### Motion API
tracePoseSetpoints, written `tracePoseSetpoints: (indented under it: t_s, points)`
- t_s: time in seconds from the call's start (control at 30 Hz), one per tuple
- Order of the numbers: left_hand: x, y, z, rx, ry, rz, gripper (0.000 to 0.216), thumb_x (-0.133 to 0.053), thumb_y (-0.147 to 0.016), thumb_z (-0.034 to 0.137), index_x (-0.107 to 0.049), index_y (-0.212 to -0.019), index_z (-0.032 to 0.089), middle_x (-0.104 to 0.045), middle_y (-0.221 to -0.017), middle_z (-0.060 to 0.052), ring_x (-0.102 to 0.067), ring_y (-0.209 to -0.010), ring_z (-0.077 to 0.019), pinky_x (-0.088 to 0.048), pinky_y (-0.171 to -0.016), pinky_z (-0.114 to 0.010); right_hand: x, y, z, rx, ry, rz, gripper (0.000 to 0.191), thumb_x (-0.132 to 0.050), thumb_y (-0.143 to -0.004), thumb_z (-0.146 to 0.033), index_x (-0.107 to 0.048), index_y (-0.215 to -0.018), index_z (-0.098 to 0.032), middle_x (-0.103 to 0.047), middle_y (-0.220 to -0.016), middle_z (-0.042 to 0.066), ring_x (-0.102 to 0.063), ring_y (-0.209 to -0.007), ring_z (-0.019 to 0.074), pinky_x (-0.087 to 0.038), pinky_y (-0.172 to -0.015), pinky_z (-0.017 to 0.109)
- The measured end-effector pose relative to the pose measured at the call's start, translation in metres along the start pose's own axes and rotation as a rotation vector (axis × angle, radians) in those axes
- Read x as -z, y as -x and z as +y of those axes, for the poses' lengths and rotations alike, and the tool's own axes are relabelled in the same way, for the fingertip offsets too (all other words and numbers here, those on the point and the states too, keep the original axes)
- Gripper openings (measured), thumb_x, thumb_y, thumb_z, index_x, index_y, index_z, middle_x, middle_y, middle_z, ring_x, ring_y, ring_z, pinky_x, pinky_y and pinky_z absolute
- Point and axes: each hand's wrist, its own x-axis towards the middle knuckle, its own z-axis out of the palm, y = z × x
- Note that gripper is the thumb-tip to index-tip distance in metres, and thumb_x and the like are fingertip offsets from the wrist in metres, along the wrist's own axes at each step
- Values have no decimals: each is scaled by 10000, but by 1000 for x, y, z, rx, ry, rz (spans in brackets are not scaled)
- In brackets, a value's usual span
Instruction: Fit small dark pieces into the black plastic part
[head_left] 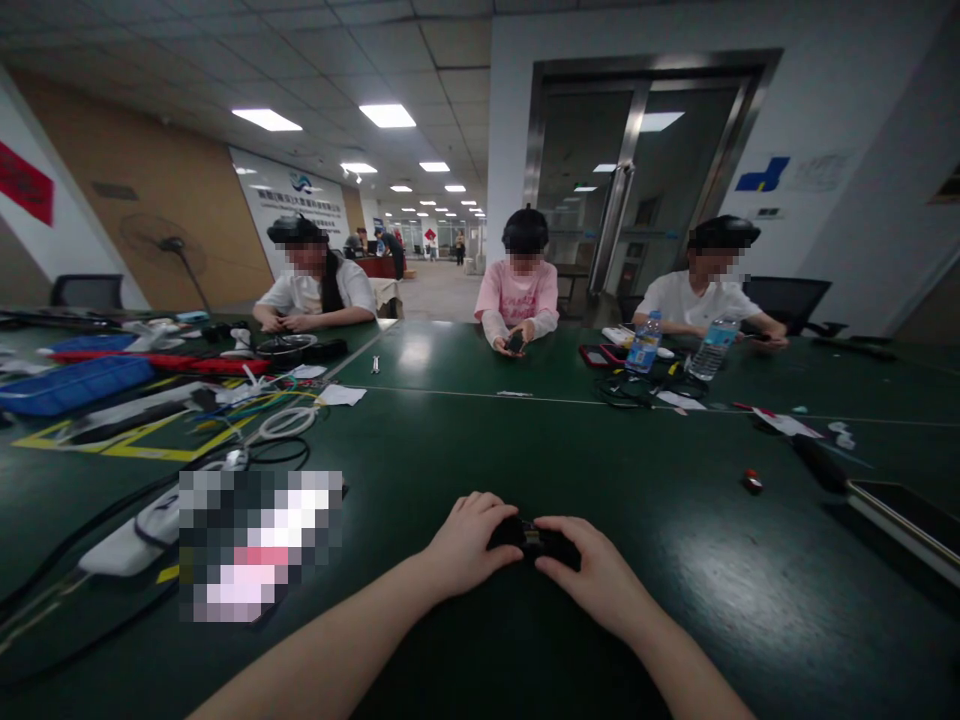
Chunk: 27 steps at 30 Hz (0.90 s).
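Both my hands rest on the dark green table [675,560] near its front edge, closed round a small black object [534,540] held between them. My left hand [466,545] grips its left end with curled fingers. My right hand [592,575] grips its right end, thumb on top. Most of the black object is hidden by my fingers, so I cannot tell what it is.
Cables and a white adapter [131,540] lie at the left, with a blue tray [71,385] further back. A small red item [752,481] and a flat dark device [904,515] lie right. Three people sit across; two water bottles [645,342] stand there.
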Motion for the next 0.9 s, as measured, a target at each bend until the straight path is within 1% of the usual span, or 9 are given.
tracePoseSetpoints:
  t_s: [0.17, 0.3, 0.4, 0.53, 0.7, 0.8, 0.9]
  points:
    - [0, 0, -5, -8, 36, 4, 476, -642, -771, 427, -534, -1187, 224, -532, -1191, -81, -454, -1109, -277, -360, -940, -414, 0, 0, 0, -4, -26, 3, 323, -596, -779, -300, -603, -1101, -278, -618, -1125, 25, -553, -1070, 221, -421, -934, 380]
    - [0, -1, -7, -32, 14, 0, 374, -619, -798, 357, -556, -1146, 234, -537, -1189, -68, -445, -1131, -265, -330, -972, -417, 2, 0, -1, -8, -47, 6, 326, -601, -775, -298, -605, -1101, -279, -622, -1125, 20, -555, -1071, 220, -421, -938, 382]
    - [-1, -1, -8, -35, 1, -4, 330, -579, -828, 350, -560, -1135, 230, -537, -1195, -66, -448, -1134, -262, -331, -970, -417, 2, 0, -2, -5, -59, 6, 296, -589, -785, -295, -622, -1078, -269, -630, -1113, 23, -557, -1068, 218, -416, -951, 382]
    - [0, 1, -7, -43, 13, 8, 386, -559, -839, 398, -531, -1178, 216, -535, -1207, -83, -450, -1136, -267, -328, -975, -423, 0, -1, 0, 5, -57, 22, 288, -585, -786, -285, -627, -1071, -272, -636, -1106, 22, -559, -1063, 216, -415, -953, 380]
    - [2, 1, -3, -48, 19, 3, 287, -542, -852, 323, -565, -1121, 228, -552, -1177, -70, -454, -1134, -253, -323, -981, -420, -2, -1, 4, 6, -47, 28, 328, -582, -794, -324, -601, -1118, -277, -618, -1149, 19, -547, -1089, 215, -416, -945, 376]
    - [2, 1, -2, -56, 20, 4, 283, -558, -841, 307, -567, -1111, 224, -554, -1176, -72, -455, -1137, -254, -318, -986, -423, -2, -1, 1, 33, -26, 27, 347, -583, -799, -366, -599, -1133, -274, -614, -1164, 29, -533, -1109, 221, -404, -958, 386]
    - [2, 2, -2, -68, 21, 0, 309, -558, -845, 328, -556, -1133, 219, -552, -1184, -77, -456, -1140, -254, -318, -989, -422, -2, -2, -2, 70, 5, 23, 306, -567, -814, -391, -627, -1094, -282, -629, -1140, 30, -531, -1107, 223, -387, -973, 405]
